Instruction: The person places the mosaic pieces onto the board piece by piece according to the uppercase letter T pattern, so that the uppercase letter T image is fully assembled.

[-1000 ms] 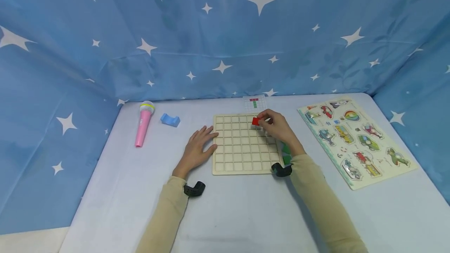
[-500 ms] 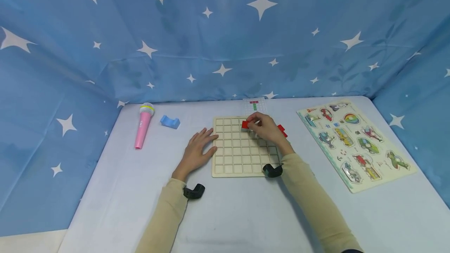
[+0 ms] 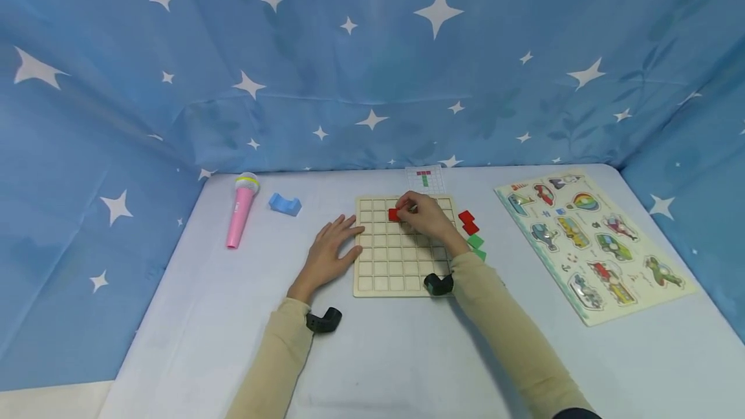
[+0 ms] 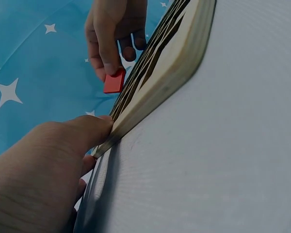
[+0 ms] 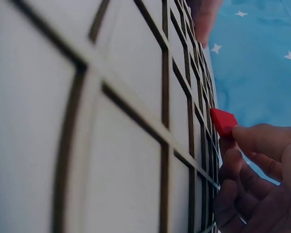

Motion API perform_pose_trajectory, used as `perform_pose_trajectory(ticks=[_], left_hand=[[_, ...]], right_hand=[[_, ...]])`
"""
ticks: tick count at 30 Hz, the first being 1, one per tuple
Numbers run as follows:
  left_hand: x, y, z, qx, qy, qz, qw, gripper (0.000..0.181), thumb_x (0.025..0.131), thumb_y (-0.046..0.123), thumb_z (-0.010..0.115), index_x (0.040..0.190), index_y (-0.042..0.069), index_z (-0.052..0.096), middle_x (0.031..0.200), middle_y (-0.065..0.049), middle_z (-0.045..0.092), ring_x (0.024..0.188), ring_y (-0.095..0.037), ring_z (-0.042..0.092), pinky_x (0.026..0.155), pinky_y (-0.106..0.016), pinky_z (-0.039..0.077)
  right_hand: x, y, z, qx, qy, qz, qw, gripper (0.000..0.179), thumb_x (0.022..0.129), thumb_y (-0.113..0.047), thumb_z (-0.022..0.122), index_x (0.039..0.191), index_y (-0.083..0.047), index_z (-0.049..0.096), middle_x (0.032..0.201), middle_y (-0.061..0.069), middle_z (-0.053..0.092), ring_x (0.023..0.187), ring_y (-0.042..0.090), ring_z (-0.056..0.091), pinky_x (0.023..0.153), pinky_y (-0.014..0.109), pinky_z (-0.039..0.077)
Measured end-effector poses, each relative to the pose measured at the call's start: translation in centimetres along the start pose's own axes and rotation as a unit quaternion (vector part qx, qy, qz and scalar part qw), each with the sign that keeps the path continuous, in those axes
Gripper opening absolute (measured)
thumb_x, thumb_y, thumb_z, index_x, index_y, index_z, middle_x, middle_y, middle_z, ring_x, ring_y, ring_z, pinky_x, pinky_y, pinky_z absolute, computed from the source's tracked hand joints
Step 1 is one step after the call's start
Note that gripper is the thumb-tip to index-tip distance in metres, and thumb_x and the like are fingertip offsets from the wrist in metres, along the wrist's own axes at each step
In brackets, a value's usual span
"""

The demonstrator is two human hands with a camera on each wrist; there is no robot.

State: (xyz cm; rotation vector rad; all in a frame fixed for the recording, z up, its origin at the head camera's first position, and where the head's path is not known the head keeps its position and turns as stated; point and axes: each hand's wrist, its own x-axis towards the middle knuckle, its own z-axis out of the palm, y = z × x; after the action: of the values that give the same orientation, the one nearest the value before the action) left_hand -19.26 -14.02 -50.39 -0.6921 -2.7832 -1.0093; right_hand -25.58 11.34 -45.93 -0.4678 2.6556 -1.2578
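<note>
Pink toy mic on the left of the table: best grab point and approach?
Grip the pink microphone around its straight handle, mid-length, below the bulbous white head. It lies flat, pointing roughly away from the person, so come from above with fingers across the handle's two long sides. The blue block lies to its right but apart, so probably no obstacle.

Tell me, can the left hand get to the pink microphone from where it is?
Probably yes. The left hand lies flat at the wooden grid board's left edge, holding nothing, and only bare table separates it from the pink microphone.
</note>
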Motion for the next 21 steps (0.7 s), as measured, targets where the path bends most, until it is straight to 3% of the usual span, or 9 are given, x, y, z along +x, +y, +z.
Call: perform_pose_trajectory(ticks=[6,15,21], left_hand=[[0.11,-0.04,-0.29,0.009,-0.011,0.004,0.9999,0.042,0.095,0.035,0.055,0.134,0.018,0.054,0.151,-0.005,0.039,0.144,-0.027,0.026,0.118,-0.05,0.017],[0.79,0.2,-0.2,0.008,-0.004,0.013,0.9999,0.043,0.094,0.034,0.056,0.134,0.018,0.054,0.15,-0.005,0.04,0.144,-0.027,0.027,0.118,-0.05,0.017],[0.07,0.04,-0.13,0.006,-0.006,0.006,0.9999,0.042,0.094,0.033,0.057,0.133,0.018,0.055,0.15,-0.006,0.04,0.144,-0.029,0.027,0.118,-0.051,0.017]], right_hand=[[0.12,-0.42,0.67,-0.021,0.008,0.01,0.9997,0.014,0.095,-0.016,0.056,0.106,-0.008,0.06,0.099,0.01,0.064,0.094,0.025,0.062,0.073,0.036,0.051],[0.47,-0.48,0.18,-0.071,0.021,0.014,0.9972,0.014,0.093,-0.015,0.057,0.103,-0.007,0.063,0.09,0.007,0.062,0.076,0.019,0.054,0.066,0.03,0.043],[0.26,-0.41,0.82,-0.061,0.013,0.015,0.9979,0.015,0.093,-0.014,0.056,0.103,-0.007,0.064,0.091,0.007,0.063,0.075,0.018,0.052,0.066,0.029,0.042]])
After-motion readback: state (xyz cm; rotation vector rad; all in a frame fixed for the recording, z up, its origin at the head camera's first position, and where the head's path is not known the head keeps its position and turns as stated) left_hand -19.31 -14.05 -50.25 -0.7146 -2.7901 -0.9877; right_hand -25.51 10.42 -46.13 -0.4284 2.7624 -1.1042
